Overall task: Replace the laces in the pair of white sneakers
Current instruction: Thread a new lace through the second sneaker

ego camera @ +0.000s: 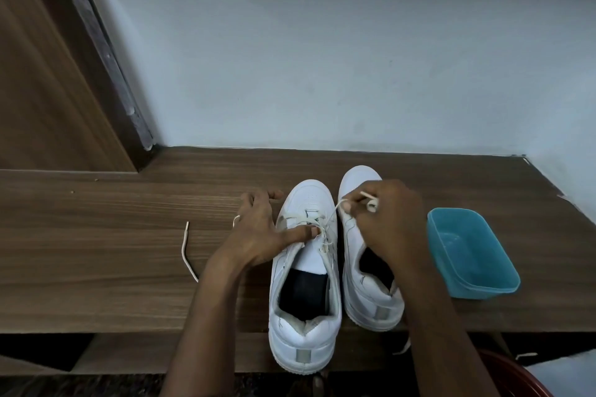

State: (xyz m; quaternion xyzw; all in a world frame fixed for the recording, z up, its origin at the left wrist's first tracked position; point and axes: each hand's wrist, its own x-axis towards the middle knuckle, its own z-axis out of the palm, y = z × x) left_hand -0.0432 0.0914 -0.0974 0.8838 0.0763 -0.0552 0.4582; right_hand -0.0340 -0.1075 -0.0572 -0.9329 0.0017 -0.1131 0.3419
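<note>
- Nearest: heel of the near sneaker (304, 351), hanging slightly past the front edge of the wooden table (113, 267), toe pointing at the wall.
- Second sneaker (371, 300) sits just beside it on the right, same way round, touching or nearly so. Its eyelets are mostly hidden by the right hand.
- Left hand (258, 229): not gripping, thumb laid straight across the near sneaker's eyelet rows and pressing the lace (298, 217) down, other fingers spread beside the toe.
- Right hand (383, 216): pinching a run of that lace above the second sneaker's toe. The strand runs taut from the eyelets up to the fingers.
- Only the lower rows carry lace. Can't tell whether it is an old lace coming out or a new one going in.
- Step, as I read it: drawing lace through one eyelet.
- To do it well: keep the thumb pinning the shoe, pull along the line of the eyelet rather than sideways, short draws, and keep the flat lace untwisted.
- Risk: a hard tug could tip the overhanging heel off the edge.
- Loose lace piece (185, 251) lies well apart on the left. Teal tub (490, 287) is on the right, near the second sneaker.
</note>
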